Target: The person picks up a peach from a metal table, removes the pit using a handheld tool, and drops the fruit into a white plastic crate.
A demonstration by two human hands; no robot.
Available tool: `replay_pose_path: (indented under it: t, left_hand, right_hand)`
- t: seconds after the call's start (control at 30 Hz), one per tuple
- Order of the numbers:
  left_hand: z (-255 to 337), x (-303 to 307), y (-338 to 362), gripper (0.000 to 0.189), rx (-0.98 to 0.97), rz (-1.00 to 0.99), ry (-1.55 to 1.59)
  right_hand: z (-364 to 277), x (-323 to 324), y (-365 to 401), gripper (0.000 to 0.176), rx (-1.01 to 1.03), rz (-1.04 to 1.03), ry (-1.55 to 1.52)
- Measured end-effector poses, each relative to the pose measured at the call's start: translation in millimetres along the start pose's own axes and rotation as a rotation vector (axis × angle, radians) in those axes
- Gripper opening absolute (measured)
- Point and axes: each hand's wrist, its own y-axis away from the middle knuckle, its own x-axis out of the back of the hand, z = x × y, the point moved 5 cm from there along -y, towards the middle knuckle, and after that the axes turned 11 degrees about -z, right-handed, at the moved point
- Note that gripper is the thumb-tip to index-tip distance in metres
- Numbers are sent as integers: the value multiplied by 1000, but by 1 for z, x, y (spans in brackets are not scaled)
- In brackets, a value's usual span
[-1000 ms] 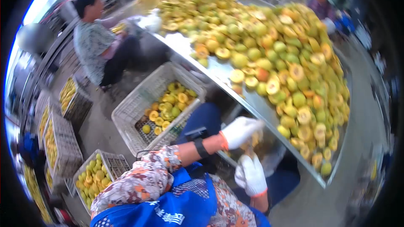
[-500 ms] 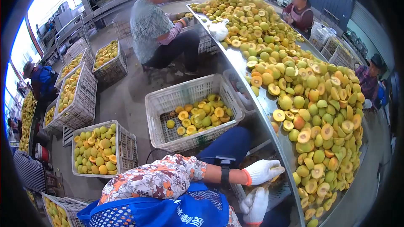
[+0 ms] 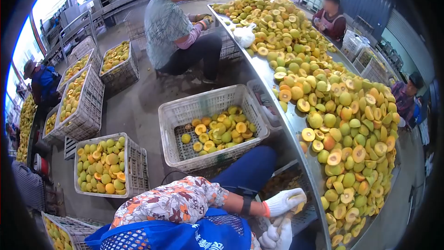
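Observation:
My left hand (image 3: pixel 285 202), in a white glove with an orange cuff, is closed round a yellow peach piece (image 3: pixel 299 207), which shows at its fingertips. Just below, my right hand (image 3: pixel 277 237), also gloved in white, has its fingers curled. A thin tan object (image 3: pixel 284 217) rises from it toward the peach; its kind is not clear. Both hands are beside the metal table edge, above a crate (image 3: pixel 303 220) partly hidden under the table. Many halved yellow-green peaches (image 3: pixel 344 129) are heaped on the metal table (image 3: pixel 292 127) to the right.
A large pale crate (image 3: pixel 169 136) with some peach halves stands beyond my knee. Fuller crates (image 3: pixel 135 169) stand on the left. A seated person (image 3: pixel 169 23) works at the table's far left side; other people (image 3: pixel 330 18) sit across it. A white plastic bag (image 3: pixel 245 35) lies near the edge.
My left hand has shifted slightly down and left, and the peach piece shows more clearly at its fingertips. My right hand has curled and turned. The whole view has moved slightly.

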Motion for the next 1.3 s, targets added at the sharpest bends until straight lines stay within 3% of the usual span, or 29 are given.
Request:
replay_pose_path:
  t: [0.07,0.17,0.27,0.33,0.37,0.43,0.53,0.57,0.6,0.7,0.8,0.83,0.93,1.0,1.1,1.13,1.2,1.23,1.3]
  left_hand:
    - [-5,-1,5,26,-33,25,61]
    - [-4,-10,-6,28,-141,-97,248]
    - [3,-14,-10,29,19,-215,283]
    - [-16,-16,-17,30,-2,-274,294]
    - [-15,-14,-16,29,23,-320,278]
    - [-17,-5,-14,29,32,-351,301]
    - [-14,9,-19,30,17,-292,291]
    - [-12,17,-22,31,17,-251,262]
    - [-5,25,-22,31,24,-241,249]
    - [18,42,-22,30,-101,-132,40]
    - [29,49,-22,29,-42,-54,99]
    - [23,49,-25,29,-69,-7,112]
    - [18,51,-21,28,-99,121,141]
    - [18,49,-10,26,-65,225,138]
    - [12,42,-4,26,-38,166,190]
    - [13,41,-3,29,29,113,155]
    - [-3,34,-7,33,59,34,175]
    - [-3,28,-7,36,92,-71,269]
    - [0,16,-1,38,95,-92,266]
  right_hand:
    - [3,-2,3,30,-11,10,-46]
    - [-5,0,5,37,2,8,-64]
    - [-2,20,8,45,-9,-11,-114]
    - [-2,11,18,45,-62,234,-122]
    - [5,19,14,45,-70,236,-121]
    - [17,39,9,43,-12,118,-248]
    - [9,28,-9,38,-26,128,-257]
    - [1,12,-15,33,-74,-97,-234]
    - [-3,4,-24,33,-81,-111,-241]
    - [-13,-15,-40,33,-96,100,-72]
    - [-31,-18,-37,32,-80,338,127]
    - [-39,-24,-39,39,-111,133,209]
    - [-28,-1,-47,47,-137,2,119]
    - [-24,10,-51,43,-65,81,141]
    - [-18,-6,-46,38,-106,-73,56]
    - [-18,-14,-39,36,-74,-15,115]
    - [-11,11,-36,27,-152,-417,-233]
    - [-7,12,-34,31,-153,-413,-214]
    - [-4,19,-22,41,-96,-354,-109]
